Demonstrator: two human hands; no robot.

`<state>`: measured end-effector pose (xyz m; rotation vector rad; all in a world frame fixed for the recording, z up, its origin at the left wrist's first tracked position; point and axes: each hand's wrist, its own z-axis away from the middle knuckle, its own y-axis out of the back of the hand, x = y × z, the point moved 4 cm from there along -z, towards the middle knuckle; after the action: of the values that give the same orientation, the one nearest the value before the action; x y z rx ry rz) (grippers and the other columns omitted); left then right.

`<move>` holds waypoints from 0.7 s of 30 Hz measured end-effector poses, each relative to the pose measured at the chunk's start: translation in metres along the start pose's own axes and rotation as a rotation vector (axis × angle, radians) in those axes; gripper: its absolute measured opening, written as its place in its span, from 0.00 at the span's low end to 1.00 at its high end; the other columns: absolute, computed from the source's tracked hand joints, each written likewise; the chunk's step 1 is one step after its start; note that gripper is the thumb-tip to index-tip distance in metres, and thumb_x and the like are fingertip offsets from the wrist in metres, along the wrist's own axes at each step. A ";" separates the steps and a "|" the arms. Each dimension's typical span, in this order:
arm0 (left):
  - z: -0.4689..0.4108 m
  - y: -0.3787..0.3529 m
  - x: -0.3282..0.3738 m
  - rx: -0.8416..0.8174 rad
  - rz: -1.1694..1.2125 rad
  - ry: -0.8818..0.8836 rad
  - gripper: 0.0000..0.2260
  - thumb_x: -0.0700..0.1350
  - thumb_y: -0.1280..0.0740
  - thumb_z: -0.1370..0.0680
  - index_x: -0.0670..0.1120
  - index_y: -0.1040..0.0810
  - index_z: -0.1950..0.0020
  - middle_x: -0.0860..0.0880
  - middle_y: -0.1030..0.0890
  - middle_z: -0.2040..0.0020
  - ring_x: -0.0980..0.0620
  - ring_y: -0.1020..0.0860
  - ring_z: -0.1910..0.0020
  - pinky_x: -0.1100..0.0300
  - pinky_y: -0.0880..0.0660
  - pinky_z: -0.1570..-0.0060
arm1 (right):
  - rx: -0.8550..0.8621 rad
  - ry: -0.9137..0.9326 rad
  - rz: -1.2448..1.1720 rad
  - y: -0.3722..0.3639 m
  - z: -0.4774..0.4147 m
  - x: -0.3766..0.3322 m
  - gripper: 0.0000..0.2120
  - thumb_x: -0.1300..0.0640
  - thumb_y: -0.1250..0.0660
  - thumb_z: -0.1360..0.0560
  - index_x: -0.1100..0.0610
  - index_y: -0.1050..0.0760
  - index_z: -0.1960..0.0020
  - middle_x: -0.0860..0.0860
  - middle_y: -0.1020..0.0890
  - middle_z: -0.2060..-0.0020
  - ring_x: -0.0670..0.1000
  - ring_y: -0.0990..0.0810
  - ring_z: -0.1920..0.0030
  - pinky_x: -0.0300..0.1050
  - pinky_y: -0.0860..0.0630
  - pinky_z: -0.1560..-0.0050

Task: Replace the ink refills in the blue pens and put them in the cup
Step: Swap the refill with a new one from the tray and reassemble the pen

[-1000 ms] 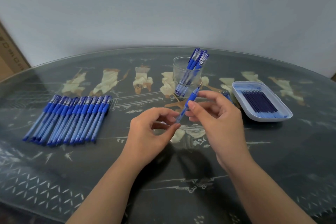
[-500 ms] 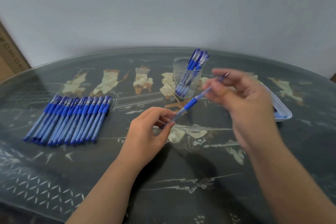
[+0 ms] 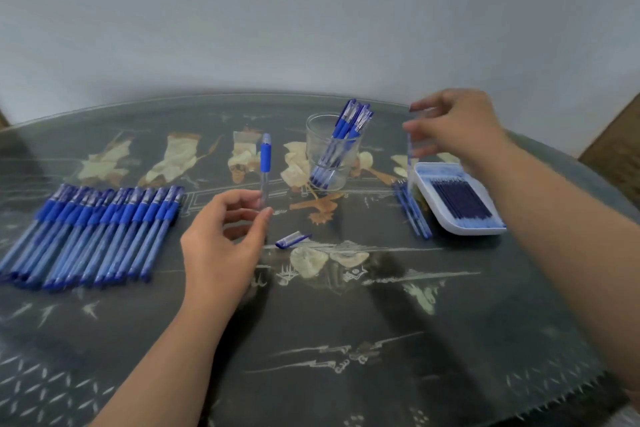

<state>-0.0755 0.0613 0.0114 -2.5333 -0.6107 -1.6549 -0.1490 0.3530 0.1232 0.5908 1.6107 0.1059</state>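
While pen (image 3: 265, 180) is pinched upright by left hand (image 3: 221, 239), it is judged light, slick; rubber grip (image 3: 265, 158) preferred. Right hand (image 3: 457, 128): blurred, indeterminate.

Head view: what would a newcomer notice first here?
Capped blue pens lie in a row at the left of the dark table. The left hand holds a blue-gripped clear pen barrel upright; the right hand pinches a thin clear refill near a white plastic tray.

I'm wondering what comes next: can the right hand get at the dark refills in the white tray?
Probably yes: the right hand hangs close by the open tray, nothing covers the refills, though its fingers pinch a thin clear stick.
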 end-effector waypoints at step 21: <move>-0.001 -0.003 -0.003 -0.038 -0.072 -0.001 0.09 0.40 0.26 0.27 0.48 0.20 0.49 0.53 0.17 0.55 0.58 0.19 0.57 0.72 0.24 0.56 | -0.156 -0.258 0.424 -0.043 -0.029 0.085 0.18 0.68 0.25 0.30 0.60 0.24 0.44 0.57 0.20 0.61 0.53 0.18 0.64 0.50 0.17 0.64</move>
<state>-0.0784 0.0634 0.0089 -2.5685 -0.6851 -1.7039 -0.1913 0.3608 0.0333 0.7832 1.1984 0.4477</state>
